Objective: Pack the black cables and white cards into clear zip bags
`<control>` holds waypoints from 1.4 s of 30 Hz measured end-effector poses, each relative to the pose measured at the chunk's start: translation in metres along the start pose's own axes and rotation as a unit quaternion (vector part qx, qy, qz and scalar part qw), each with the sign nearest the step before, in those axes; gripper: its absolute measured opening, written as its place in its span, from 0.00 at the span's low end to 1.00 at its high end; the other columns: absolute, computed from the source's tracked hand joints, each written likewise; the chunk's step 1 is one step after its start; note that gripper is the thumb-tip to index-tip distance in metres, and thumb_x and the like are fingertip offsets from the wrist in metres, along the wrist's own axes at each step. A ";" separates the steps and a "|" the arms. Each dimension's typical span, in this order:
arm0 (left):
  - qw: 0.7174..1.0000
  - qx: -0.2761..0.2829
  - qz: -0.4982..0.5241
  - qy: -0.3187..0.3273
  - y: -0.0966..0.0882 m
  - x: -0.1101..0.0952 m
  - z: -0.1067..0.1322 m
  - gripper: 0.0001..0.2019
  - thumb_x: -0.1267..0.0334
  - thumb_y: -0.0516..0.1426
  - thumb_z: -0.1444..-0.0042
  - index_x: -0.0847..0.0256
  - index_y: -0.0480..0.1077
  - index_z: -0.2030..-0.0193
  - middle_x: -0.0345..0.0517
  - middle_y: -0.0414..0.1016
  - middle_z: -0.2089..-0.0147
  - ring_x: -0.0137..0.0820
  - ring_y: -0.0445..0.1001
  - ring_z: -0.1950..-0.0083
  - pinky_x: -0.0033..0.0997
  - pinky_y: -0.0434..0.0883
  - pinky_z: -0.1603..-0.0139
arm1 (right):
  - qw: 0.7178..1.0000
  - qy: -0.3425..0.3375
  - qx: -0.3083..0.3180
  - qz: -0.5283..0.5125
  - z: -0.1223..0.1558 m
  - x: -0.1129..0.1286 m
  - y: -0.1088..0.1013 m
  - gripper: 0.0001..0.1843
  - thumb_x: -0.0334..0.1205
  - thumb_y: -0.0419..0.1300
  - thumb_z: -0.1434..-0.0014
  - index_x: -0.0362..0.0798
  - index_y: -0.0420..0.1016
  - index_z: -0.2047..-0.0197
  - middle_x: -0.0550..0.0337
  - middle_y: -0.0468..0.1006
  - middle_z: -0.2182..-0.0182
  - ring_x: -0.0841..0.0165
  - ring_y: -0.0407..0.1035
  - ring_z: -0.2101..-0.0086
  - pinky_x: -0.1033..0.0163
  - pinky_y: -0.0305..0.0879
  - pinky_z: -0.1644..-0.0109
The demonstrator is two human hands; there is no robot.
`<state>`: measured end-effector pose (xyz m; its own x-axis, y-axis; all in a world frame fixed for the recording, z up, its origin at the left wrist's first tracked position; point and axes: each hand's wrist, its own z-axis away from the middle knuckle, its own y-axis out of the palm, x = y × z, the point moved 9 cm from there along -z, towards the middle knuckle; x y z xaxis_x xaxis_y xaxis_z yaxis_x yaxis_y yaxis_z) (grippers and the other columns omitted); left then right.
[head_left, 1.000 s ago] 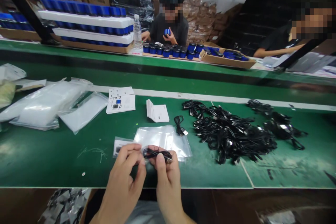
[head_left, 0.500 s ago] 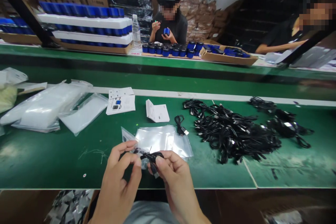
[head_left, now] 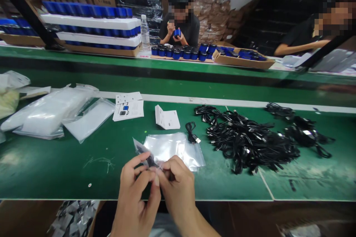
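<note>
The left hand (head_left: 136,192) and right hand (head_left: 178,185) are drawn close together at the near edge of the green bench (head_left: 69,163), fingertips meeting. Both pinch a small clear bag (head_left: 141,150), which is lifted just above the bench and tilts up to the left; something dark and black shows inside it, too small to tell exactly what. Just behind the hands a stack of clear bags (head_left: 178,146) lies flat on the bench. Beside its far right corner rests a single coiled cable (head_left: 191,133). Further right sprawls a big pile of black cables (head_left: 244,140), with a smaller heap (head_left: 303,131) beyond it. Behind the bag stack sits a white folded card (head_left: 167,117), and left of that some printed leaflets (head_left: 128,107). Large plastic bags (head_left: 47,113) lie well off to the left. Across the line a person holds a small blue round item (head_left: 177,32) behind a tray of blue items (head_left: 183,53), near a water bottle (head_left: 145,33).
</note>
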<state>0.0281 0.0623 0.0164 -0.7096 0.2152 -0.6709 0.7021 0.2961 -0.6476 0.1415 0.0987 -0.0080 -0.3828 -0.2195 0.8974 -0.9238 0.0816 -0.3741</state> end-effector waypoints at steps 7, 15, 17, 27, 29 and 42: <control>0.999 -0.001 0.002 0.043 -0.004 -0.016 0.003 0.07 0.68 0.50 0.46 0.54 0.67 0.70 0.48 0.62 0.45 0.37 0.67 0.47 0.37 0.67 0.51 | 0.990 0.083 0.097 -0.060 -0.013 -0.013 0.007 0.07 0.31 0.62 0.52 0.48 0.66 0.71 0.67 0.69 0.78 0.72 0.62 0.77 0.69 0.59 0.73; 0.974 0.213 -0.055 -0.055 0.000 0.026 -0.022 0.26 0.51 0.65 0.60 0.50 0.69 0.52 0.39 0.80 0.64 0.41 0.77 0.60 0.38 0.73 0.61 | 0.959 0.097 0.256 -0.080 -0.007 -0.001 0.008 0.08 0.30 0.61 0.49 0.47 0.69 0.78 0.70 0.66 0.82 0.75 0.59 0.79 0.71 0.53 0.75; 0.966 0.234 -0.029 -0.104 0.001 0.033 -0.022 0.15 0.51 0.61 0.54 0.50 0.73 0.58 0.36 0.79 0.69 0.35 0.77 0.69 0.30 0.72 0.69 | 0.949 0.109 0.252 -0.152 -0.006 0.002 0.003 0.07 0.34 0.55 0.42 0.48 0.74 0.69 0.65 0.73 0.76 0.72 0.65 0.74 0.69 0.60 0.70; 0.961 0.047 0.177 -0.207 -0.011 0.031 -0.018 0.08 0.55 0.57 0.49 0.55 0.73 0.72 0.36 0.75 0.71 0.28 0.73 0.71 0.22 0.69 0.72 | 0.977 0.076 0.152 -0.126 -0.011 0.002 -0.022 0.07 0.37 0.59 0.44 0.47 0.74 0.72 0.62 0.72 0.75 0.69 0.66 0.72 0.66 0.61 0.66; 0.957 0.022 0.200 -0.210 -0.016 0.031 -0.020 0.07 0.57 0.57 0.48 0.55 0.72 0.73 0.35 0.74 0.71 0.26 0.71 0.73 0.21 0.69 0.74 | 0.975 0.078 0.152 -0.143 -0.012 0.003 -0.023 0.07 0.37 0.59 0.44 0.47 0.73 0.73 0.62 0.72 0.76 0.69 0.65 0.72 0.65 0.61 0.67; 0.982 0.086 0.114 -0.122 -0.009 0.027 -0.025 0.10 0.60 0.53 0.44 0.56 0.68 0.75 0.35 0.70 0.74 0.25 0.68 0.73 0.21 0.64 0.73 | 0.978 0.048 0.180 -0.095 -0.012 0.008 -0.025 0.10 0.34 0.58 0.45 0.46 0.68 0.78 0.62 0.70 0.78 0.70 0.63 0.75 0.66 0.58 0.69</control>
<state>0.0006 0.0882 0.0130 -0.5130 0.0222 -0.8581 0.8552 0.0994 -0.5086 0.1610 0.1070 0.0117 -0.2201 -0.1028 0.9700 -0.9216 -0.3039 -0.2413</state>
